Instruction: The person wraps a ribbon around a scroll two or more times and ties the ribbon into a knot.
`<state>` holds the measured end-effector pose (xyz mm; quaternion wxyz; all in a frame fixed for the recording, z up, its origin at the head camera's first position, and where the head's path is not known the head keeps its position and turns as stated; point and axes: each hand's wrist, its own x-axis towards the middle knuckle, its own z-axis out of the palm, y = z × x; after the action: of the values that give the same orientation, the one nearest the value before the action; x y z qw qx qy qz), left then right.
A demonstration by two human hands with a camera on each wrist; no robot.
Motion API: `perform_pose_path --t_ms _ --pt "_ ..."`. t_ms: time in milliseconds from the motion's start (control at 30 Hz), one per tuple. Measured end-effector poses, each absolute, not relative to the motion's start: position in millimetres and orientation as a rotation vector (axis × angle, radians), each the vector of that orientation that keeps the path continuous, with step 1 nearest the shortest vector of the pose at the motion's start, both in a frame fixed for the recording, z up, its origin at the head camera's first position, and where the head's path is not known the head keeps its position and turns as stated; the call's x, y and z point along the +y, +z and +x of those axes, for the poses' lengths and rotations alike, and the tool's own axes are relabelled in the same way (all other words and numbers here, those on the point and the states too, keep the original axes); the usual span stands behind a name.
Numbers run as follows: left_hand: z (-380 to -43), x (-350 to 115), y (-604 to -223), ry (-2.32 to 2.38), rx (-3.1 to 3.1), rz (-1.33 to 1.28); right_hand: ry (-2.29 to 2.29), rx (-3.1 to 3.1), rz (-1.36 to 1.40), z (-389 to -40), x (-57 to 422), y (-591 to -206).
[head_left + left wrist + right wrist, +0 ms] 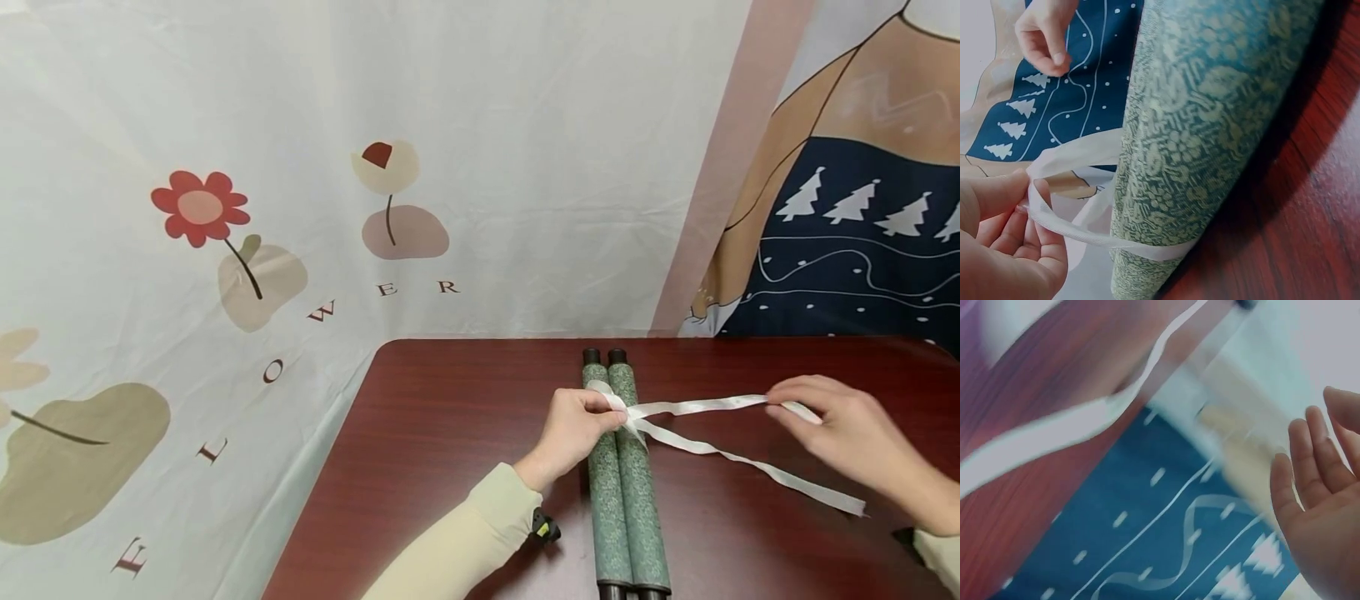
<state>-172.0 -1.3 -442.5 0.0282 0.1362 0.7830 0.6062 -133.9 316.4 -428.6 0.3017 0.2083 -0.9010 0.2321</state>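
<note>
Left hand (573,425) pinches the white ribbon (693,407) over the paired green scrolls (609,500); right of the scrolls, right hand (847,425) pinches one tail (other tail (825,495) loose, same side). Looks mid-tying; next move probably calls for pulling the loop snug.

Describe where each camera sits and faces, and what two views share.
Head: worn on the head, facing forward and down at green rolls, white ribbon and a table; left hand, right hand, sleeves show.
Left wrist: worn there, facing the ribbon across a green roll; left hand near, right hand beyond.
Right wrist: worn there, facing ribbon and tree-printed cloth; only the right hand shows.
Head and left wrist share both hands and the ribbon.
</note>
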Motion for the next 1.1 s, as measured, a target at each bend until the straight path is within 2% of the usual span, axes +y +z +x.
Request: perform_pose_path --t_ms 233,333,633,1100 --pt "-165 3 -424 1.988 2.247 0.336 0.762 -2.077 0.932 -140 244 -436" --pt "-173 4 -437 2.013 2.195 0.319 0.744 -2.041 1.0 -141 219 -438" --pt "-174 5 -436 2.07 2.038 0.246 0.596 -2.058 1.011 -141 178 -445" --pt "-175 3 -435 2.038 1.982 0.204 0.542 -2.172 0.909 -144 163 -453"
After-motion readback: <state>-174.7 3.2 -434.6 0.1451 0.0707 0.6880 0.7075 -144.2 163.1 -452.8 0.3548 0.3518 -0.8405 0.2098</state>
